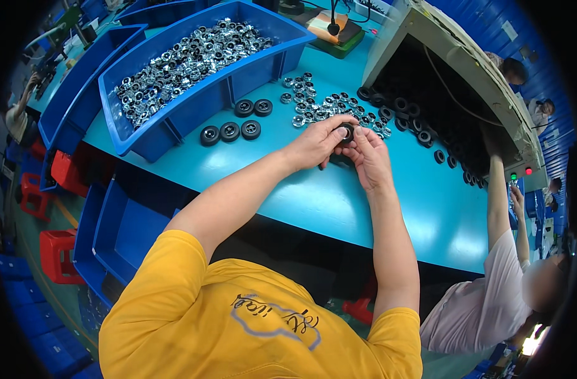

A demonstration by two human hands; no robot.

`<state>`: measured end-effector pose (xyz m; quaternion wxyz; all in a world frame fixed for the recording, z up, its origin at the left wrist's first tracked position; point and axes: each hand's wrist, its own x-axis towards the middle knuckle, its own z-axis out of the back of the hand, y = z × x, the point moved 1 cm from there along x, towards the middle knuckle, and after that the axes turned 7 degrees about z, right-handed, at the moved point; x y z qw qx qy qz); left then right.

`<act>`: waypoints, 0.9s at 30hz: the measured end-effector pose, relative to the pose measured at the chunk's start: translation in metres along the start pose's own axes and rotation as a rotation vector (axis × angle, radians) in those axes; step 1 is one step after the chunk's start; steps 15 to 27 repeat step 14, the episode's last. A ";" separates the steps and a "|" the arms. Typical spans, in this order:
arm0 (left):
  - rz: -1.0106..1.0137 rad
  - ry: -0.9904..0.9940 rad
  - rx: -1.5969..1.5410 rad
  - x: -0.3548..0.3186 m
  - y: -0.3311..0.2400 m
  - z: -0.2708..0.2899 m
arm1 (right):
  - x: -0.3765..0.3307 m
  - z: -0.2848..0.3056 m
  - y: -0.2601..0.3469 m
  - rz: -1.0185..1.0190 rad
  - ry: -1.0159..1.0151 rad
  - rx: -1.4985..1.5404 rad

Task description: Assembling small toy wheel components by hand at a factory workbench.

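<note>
Between my two hands, above the turquoise table [301, 205], is a small black toy tyre [346, 132]. My left hand [315, 144] grips it from the left, thumb and fingers closed. From the other side my right hand [372, 159] pinches it with thumb and fingertips. Whether a wheel hub sits inside the tyre is hard to make out. Just beyond my hands lie loose shiny chrome wheel hubs [307, 114]. Several wheels with black tyres fitted [230, 131] stand in two small rows to the left. Loose black tyres [401, 124] spread out on the right.
A big blue bin [168, 129] full of chrome hubs stands at the back left. At the right, a beige machine housing [449, 28] opens over a heap of tyres. A co-worker's arm [498, 196] reaches into it. Red stools [58, 256] and blue bins stand below left.
</note>
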<state>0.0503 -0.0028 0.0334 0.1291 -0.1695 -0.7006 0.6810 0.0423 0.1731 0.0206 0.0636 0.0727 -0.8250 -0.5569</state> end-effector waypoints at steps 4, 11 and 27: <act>-0.166 -0.143 0.077 0.009 0.011 -0.003 | 0.001 -0.003 -0.008 0.057 -0.034 -0.075; 0.035 -0.013 -0.090 0.009 0.007 0.004 | -0.001 -0.007 -0.007 0.088 -0.070 -0.178; -0.099 0.046 0.063 0.009 0.010 0.003 | 0.004 0.002 -0.005 0.033 -0.050 -0.034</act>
